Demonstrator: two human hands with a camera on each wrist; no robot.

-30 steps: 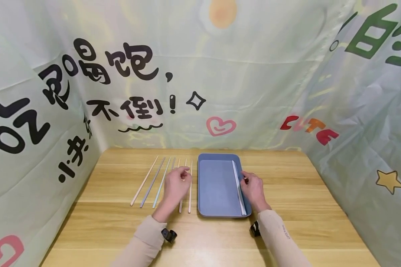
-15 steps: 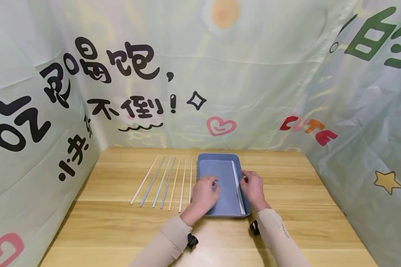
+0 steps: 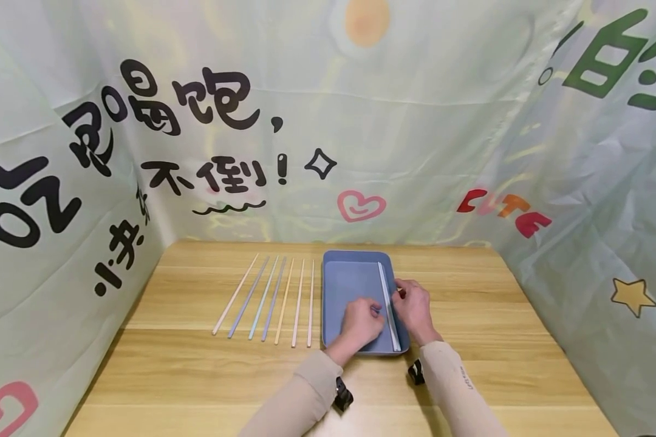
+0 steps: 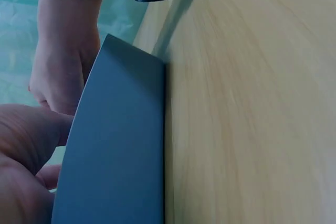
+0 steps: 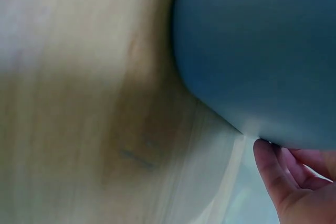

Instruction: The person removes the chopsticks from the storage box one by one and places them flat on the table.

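Observation:
A blue rectangular tray (image 3: 345,276) lies on the table, with a few pale chopsticks (image 3: 388,303) set close together along its right side. My left hand (image 3: 362,321) is over the tray's lower right part, fingers loosely curled just left of those chopsticks and nothing seen in them. In the left wrist view, the left hand (image 4: 23,156) shows beyond the tray's outer wall (image 4: 118,145). At the right side my right hand (image 3: 413,309) grips the tray's rim with thumb and fingers. The right wrist view has its fingertips (image 5: 266,153) against the tray's edge.
Several chopsticks (image 3: 259,297) in pink, purple, blue and yellow lie side by side left of the tray on the wooden table (image 3: 186,370). A printed cloth (image 3: 426,139) stands around the back and sides.
My left hand has moved right, from above the row of chopsticks into the tray beside the chopsticks there. The row on the left shows fully now. My right hand has stayed at the tray's side.

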